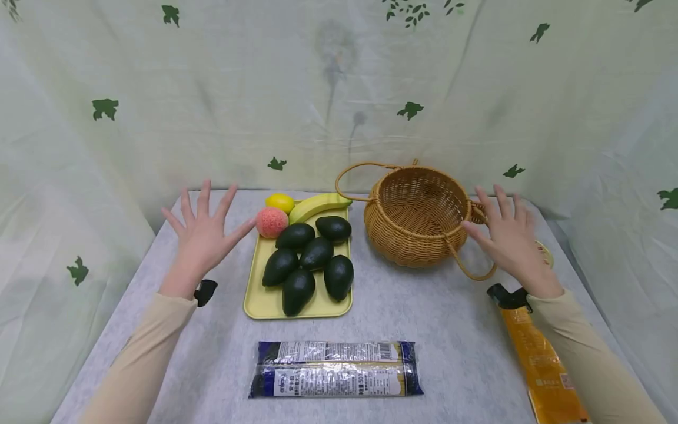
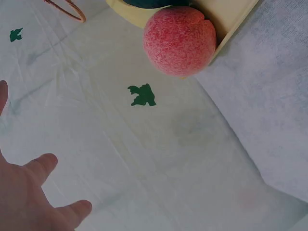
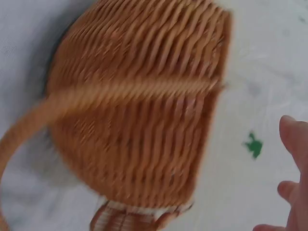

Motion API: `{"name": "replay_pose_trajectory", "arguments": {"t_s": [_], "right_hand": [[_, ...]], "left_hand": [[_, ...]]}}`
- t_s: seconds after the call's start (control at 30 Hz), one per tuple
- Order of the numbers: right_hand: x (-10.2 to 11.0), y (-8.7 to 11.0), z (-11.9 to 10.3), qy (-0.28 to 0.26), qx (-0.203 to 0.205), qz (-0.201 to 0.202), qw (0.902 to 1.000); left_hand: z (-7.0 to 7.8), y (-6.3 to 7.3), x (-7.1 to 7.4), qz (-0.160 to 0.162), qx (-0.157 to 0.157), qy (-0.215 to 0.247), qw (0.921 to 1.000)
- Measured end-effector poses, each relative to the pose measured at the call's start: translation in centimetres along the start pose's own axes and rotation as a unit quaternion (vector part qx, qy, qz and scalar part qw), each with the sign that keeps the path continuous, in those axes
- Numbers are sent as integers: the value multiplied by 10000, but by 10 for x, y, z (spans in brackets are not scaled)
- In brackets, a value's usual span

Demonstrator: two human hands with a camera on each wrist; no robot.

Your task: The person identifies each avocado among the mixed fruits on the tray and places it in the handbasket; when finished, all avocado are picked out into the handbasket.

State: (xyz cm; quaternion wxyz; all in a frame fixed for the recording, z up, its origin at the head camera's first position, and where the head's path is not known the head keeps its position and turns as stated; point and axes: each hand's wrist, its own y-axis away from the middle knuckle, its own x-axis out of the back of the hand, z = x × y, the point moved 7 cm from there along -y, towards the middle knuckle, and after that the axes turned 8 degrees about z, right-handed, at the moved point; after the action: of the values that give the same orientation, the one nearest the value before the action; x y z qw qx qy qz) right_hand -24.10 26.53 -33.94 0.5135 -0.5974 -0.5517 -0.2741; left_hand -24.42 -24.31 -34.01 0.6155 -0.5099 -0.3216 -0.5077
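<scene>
Fingers splayed, released on both sides: your left hand hovers near the pink fruit, your right hand near the wicker basket.

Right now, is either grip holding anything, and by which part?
Nothing is held: the left grip and right grip are both spread open and empty.

On the tray lie six avocados; behind them, the banana sits right of the peach and lemon. The wicker basket stands right of the tray, one packet lies before it, another packet farther right.
</scene>
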Motion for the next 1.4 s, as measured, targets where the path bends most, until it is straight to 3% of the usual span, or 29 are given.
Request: {"name": "replay_pose_trajectory", "arguments": {"t_s": [0.13, 0.27, 0.37, 0.5, 0.63, 0.73, 0.93, 1.03, 1.1, 1.17, 1.3, 1.4], "right_hand": [[4, -2, -29, -742, 481, 131, 9960], [3, -3, -58, -1590, 951, 191, 9825], [-1, -2, -77, -2216, 1122, 69, 9686], [-14, 0, -99, -2987, 1158, -278, 9469], [-32, 4, -118, -3802, 1072, -747, 9156], [-50, 9, -130, -4444, 962, -1182, 8828], [-86, 18, -145, -5267, 726, -1839, 8268], [-104, 21, -147, -5606, 576, -2085, 7993], [-116, 22, -147, -5747, 446, -2224, 7863], [-126, 22, -146, -5799, 337, -2341, 7796], [-143, 22, -147, -5773, 155, -2505, 7770], [-154, 21, -148, -5707, 53, -2571, 7799]], "left_hand": [[-4, 9, -3, -298, -167, 719, 9968], [-12, 18, -13, -598, -208, 1621, 9847], [-20, 25, -22, -709, -94, 2362, 9691], [-29, 37, -35, -832, 200, 3386, 9370], [-39, 47, -51, -960, 513, 4168, 9024], [-45, 55, -64, -1094, 683, 4488, 8843], [-49, 71, -88, -1410, 741, 5121, 8440], [-51, 78, -99, -1575, 760, 5273, 8315], [-53, 81, -105, -1693, 773, 5260, 8299], [-54, 84, -110, -1812, 785, 5204, 8308], [-56, 88, -118, -2062, 803, 4967, 8392], [-54, 91, -123, -2259, 690, 4639, 8538]]}}
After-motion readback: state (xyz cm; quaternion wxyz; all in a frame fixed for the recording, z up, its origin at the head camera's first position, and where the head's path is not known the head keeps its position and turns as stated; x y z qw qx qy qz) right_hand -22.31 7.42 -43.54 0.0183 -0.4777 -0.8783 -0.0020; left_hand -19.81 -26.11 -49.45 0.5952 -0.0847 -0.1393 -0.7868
